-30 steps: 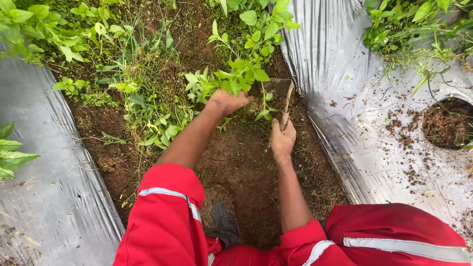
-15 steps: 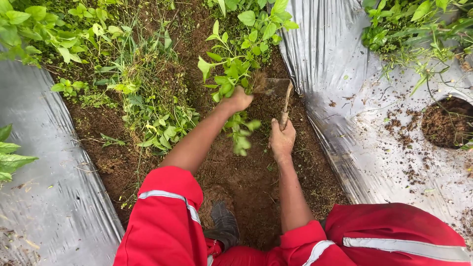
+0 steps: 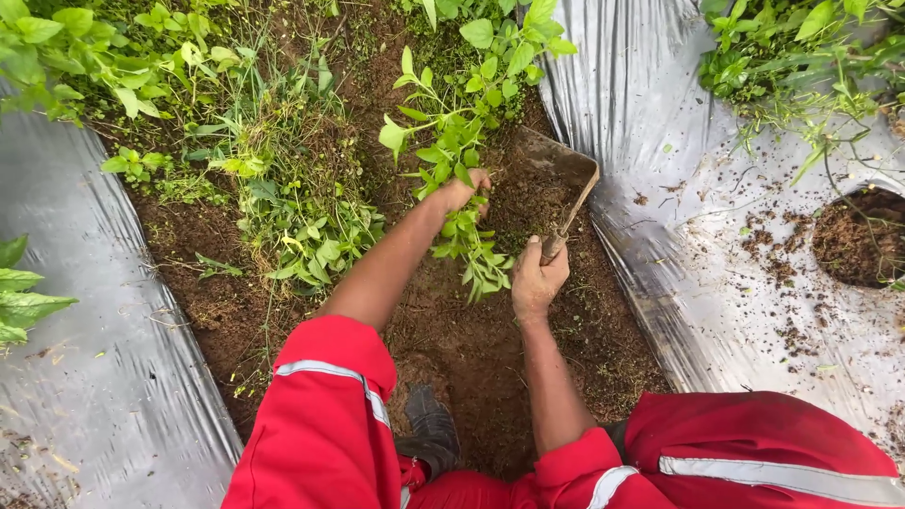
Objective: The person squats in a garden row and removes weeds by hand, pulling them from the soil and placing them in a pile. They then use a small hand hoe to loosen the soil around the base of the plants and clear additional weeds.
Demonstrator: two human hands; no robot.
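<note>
Down in the furrow of bare brown soil (image 3: 452,330), the person crouches in red sleeves with grey reflective bands, one dark boot (image 3: 431,429) planted on the dirt below the arms. Their left hand (image 3: 459,194) is stretched forward with the fingers curled tight around a bunch of green weeds (image 3: 471,250); leafy stems stick out above the fist and more hang down below it, just over the soil and close beside the other hand. The right hand (image 3: 537,278) has its fingers wrapped shut round the wooden handle of a small hoe (image 3: 566,188), whose handle slants up and away to the right, with the flat, soil-stained metal blade lying on the earth right at the edge of the silver plastic mulch sheet (image 3: 660,217). That sheet runs along the right side of the furrow and is dotted with crumbs of dirt; a round planting hole (image 3: 853,236) full of soil opens in it far to the right. A second stretch of silver sheet (image 3: 85,377) covers the bed on the left. Ahead of the hands a thick patch of rooted weeds and grass (image 3: 283,188) fills the furrow
</note>
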